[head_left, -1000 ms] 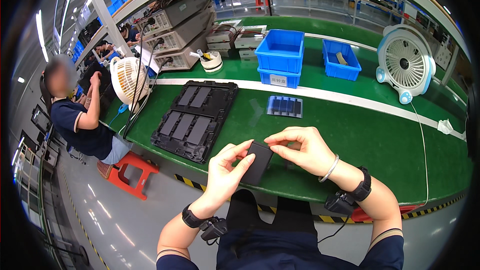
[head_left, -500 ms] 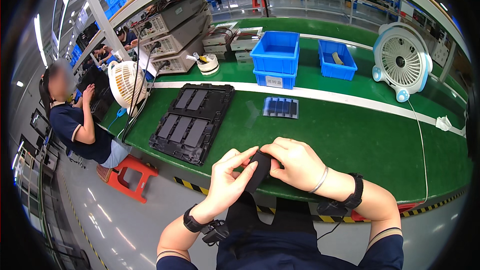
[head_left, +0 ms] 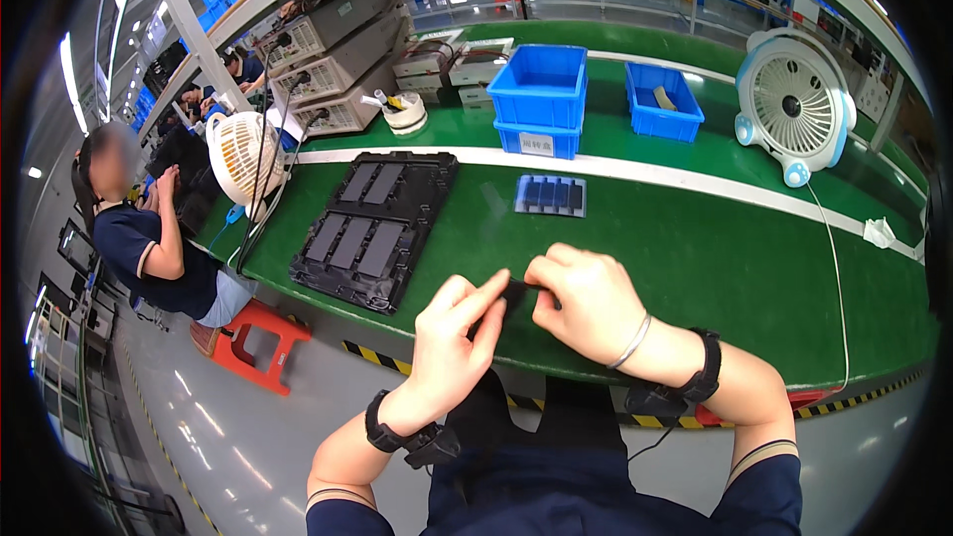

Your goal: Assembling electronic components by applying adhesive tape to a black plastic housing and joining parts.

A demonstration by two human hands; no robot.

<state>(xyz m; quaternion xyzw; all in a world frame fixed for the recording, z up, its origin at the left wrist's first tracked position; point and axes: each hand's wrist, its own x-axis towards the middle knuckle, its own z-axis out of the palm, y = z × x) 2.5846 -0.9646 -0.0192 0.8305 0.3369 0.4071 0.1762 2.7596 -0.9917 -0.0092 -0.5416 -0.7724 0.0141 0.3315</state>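
Head view: my left hand (head_left: 447,349) pinches thin black flat piece (head_left: 515,291) between thumb and index finger; piece tilted nearly edge-on, right of black moulded tray (head_left: 422,206) and nearer to me. My right hand (head_left: 593,310) has fingers curled at piece's far end; cannot tell whether they clamp it. In tray, five dark rectangular panels (head_left: 379,248). Right of tray, clear blue-tinted pack (head_left: 550,196) of dark strips. Beyond tray to right, stacked blue bins (head_left: 536,109). Left of tray, white desk fan (head_left: 238,154).
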